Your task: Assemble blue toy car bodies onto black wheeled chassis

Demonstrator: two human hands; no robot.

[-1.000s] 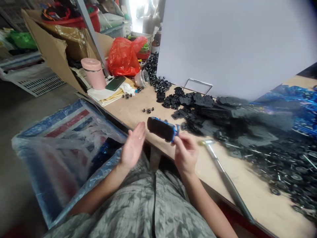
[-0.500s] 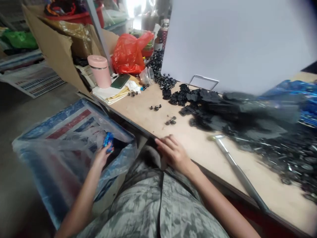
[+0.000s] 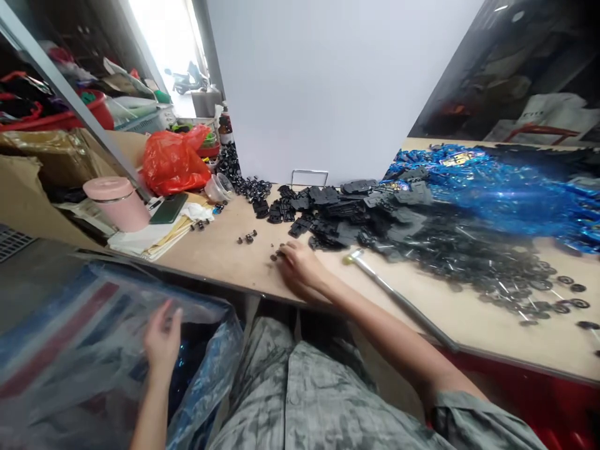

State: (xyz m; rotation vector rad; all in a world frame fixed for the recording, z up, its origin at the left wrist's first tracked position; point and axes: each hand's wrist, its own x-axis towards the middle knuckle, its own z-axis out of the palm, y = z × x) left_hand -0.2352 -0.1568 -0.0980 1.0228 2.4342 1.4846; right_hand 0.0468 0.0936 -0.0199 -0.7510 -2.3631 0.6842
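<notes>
Left of the hammer [image 3: 403,301], the small wheels [image 3: 274,257] were located at the fingertips of the curled right hand [image 3: 300,264], the nearer hand, whose grip and their axle direction could not be determined, while the left hand [image 3: 162,337] was held open, farther left.

1 pink canister [image 3: 119,209], papers [image 3: 129,242] under it, 1 dark phone [image 3: 169,208] just right of it, 1 red plastic bag [image 3: 173,162] behind it to the right, 1 scooter [image 3: 186,80] far beyond it

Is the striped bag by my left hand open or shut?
Open: the striped bag gapes beside the left hand, showing blue glints in its dark inside.
</notes>
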